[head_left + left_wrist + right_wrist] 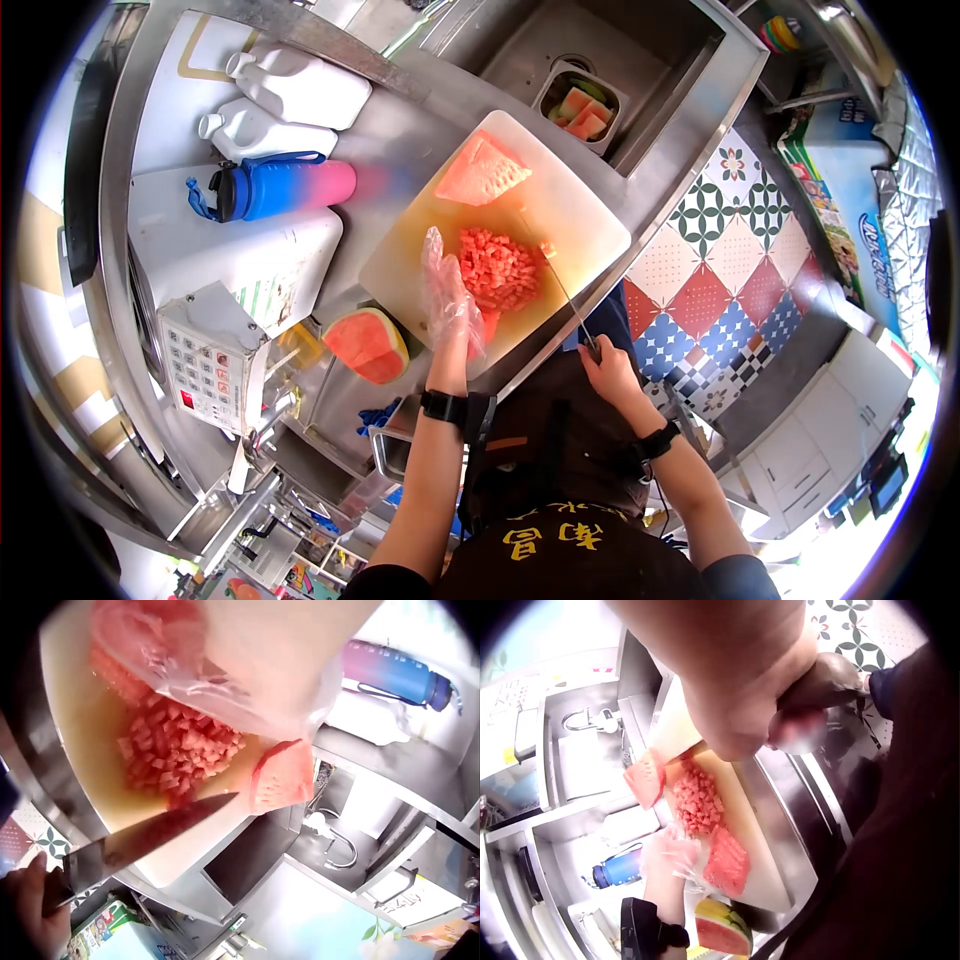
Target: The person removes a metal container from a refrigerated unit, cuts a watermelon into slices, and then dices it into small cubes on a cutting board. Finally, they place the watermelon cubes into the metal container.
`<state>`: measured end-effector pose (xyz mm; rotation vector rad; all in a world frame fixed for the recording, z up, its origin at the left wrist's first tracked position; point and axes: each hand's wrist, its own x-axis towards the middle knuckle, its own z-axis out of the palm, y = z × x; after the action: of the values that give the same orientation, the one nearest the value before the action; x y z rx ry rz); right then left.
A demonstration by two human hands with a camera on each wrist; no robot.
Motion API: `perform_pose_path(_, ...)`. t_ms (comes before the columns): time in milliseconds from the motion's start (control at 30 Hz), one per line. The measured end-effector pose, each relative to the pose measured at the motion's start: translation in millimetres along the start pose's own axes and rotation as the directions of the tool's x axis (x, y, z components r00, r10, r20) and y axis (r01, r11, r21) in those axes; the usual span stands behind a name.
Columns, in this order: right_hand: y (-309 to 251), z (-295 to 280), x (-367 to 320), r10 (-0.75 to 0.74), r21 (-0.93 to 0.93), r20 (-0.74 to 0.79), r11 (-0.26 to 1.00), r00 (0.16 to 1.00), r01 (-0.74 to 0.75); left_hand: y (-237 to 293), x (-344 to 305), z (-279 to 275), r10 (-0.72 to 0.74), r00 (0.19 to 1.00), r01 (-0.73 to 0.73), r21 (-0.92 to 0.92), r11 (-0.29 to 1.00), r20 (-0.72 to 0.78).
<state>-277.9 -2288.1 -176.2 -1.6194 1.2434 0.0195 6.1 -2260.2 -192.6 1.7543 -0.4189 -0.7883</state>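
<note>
On the white cutting board lies a heap of diced watermelon. My left hand, in a clear plastic glove, rests along the heap's left side with its fingers extended. Partly hidden beneath that glove is a scored watermelon slab, plainer in the right wrist view. A thick watermelon wedge sits at the board's far end. My bare right hand grips a knife by its dark handle at the board's near right edge. The blade, wet with red juice, points toward the dice and wedge.
A rind-on watermelon chunk stands left of the board. Beyond are a blue-pink bottle, white jugs and a keypad machine. In the sink, a metal container holds rind scraps.
</note>
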Motion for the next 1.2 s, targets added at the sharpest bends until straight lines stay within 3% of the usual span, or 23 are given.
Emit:
perform_pose_path(67,3.3,-2.8,0.6,-0.023,0.001,-0.025,1.000,0.999,0.023,1.4,4.2,8.8,0.010,1.000,-0.011,-0.045,0.999,-0.018)
perform_pose_path(267,-3.4,-13.8,-3.4,0.064,0.033,-0.042,0.998,0.997,-0.062,18.6,2.2,31.3,0.147,0.988,-0.136,0.201,0.970,-0.039)
perform_pose_path(300,-4.6,-16.7,-2.6,0.063,0.037,-0.042,0.997,0.997,-0.061,17.9,3.2,39.0,0.186,0.979,-0.170,0.179,0.969,-0.079)
perform_pose_path(400,-10.2,-23.9,-1.5,0.085,0.054,-0.063,0.995,0.994,-0.081,21.5,-3.8,55.6,0.003,0.993,-0.025,-0.176,0.984,-0.122)
perform_pose_path(500,-6.6,-27.9,2.3,0.130,0.055,-0.092,0.991,0.987,-0.125,57.3,-6.7,47.4,-0.038,0.999,0.035,0.140,0.990,0.016)
perform_pose_path(600,-10.5,-35.6,5.8,0.132,0.037,-0.073,0.991,0.988,-0.130,48.8,-10.4,33.9,0.062,0.991,-0.098,0.347,0.933,0.116)
perform_pose_path(700,-25.3,-50.8,8.3,0.186,-0.001,0.028,0.983,0.982,-0.186,59.6,-36.3,15.9,0.093,0.994,-0.110,0.428,0.897,0.060)
perform_pose_path(800,-33.3,-61.9,12.2,0.249,-0.050,0.125,0.968,0.960,-0.245,15.7,-61.8,4.6,0.332,0.943,-0.297,0.368,0.881,-0.034)
perform_pose_path(833,-30.9,-62.9,14.1,0.239,-0.076,0.135,0.970,0.962,-0.230,15.1,-69.4,2.9,0.483,0.875,-0.447,0.431,0.784,0.030)
perform_pose_path(933,-30.0,-63.6,23.9,0.218,-0.133,0.192,0.972,0.957,-0.194,33.6,-100.2,9.2,0.433,0.900,-0.410,0.456,0.790,0.059)
perform_pose_path(1100,-25.6,-68.9,51.8,0.165,-0.218,0.339,0.971,0.926,-0.093,29.0,-91.9,40.2,0.485,0.873,-0.371,0.578,0.726,-0.049)
perform_pose_path(1200,-49.4,-76.2,71.6,0.261,-0.206,0.441,0.961,0.858,-0.186,32.9,-52.1,63.7,0.414,0.896,-0.183,0.719,0.670,-0.158)
